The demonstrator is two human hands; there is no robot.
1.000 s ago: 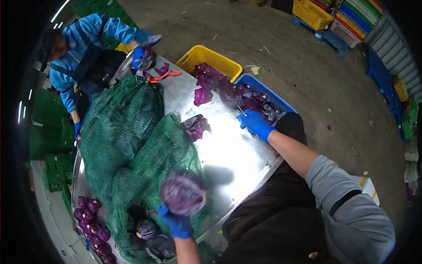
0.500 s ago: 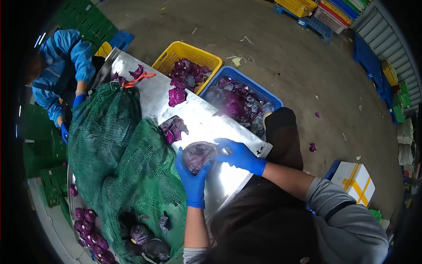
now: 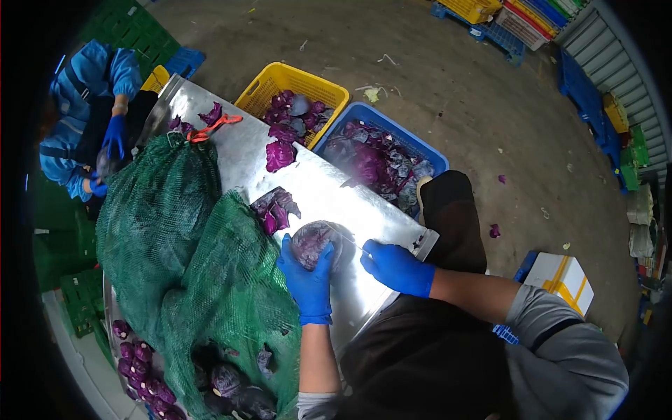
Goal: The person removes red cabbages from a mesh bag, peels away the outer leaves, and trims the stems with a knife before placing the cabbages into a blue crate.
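My left hand (image 3: 308,280) in a blue glove is wrapped around a red cabbage (image 3: 311,241) just above the metal table (image 3: 350,280). Right of the cabbage, my gloved right hand (image 3: 397,268) is closed in a pinch. From its fingertips a thin, see-through film (image 3: 347,245) stretches back to the cabbage. Loose purple leaves (image 3: 275,210) lie beyond the left hand. Close on the left is an open green mesh sack (image 3: 238,280) with several dark red cabbages (image 3: 227,380) at its mouth.
A full, tied mesh sack (image 3: 161,203) fills the table's left side. Several peeled cabbages (image 3: 143,374) lie at lower left. Past the far edge stand a yellow crate (image 3: 294,75) and a blue crate (image 3: 381,112) with purple leaves. A co-worker (image 3: 91,126) handles a cabbage at upper left.
My right hand has drawn away from the cabbage to the right, stretching the film. The left hand keeps its hold. The co-worker's hands now hold a cabbage in view.
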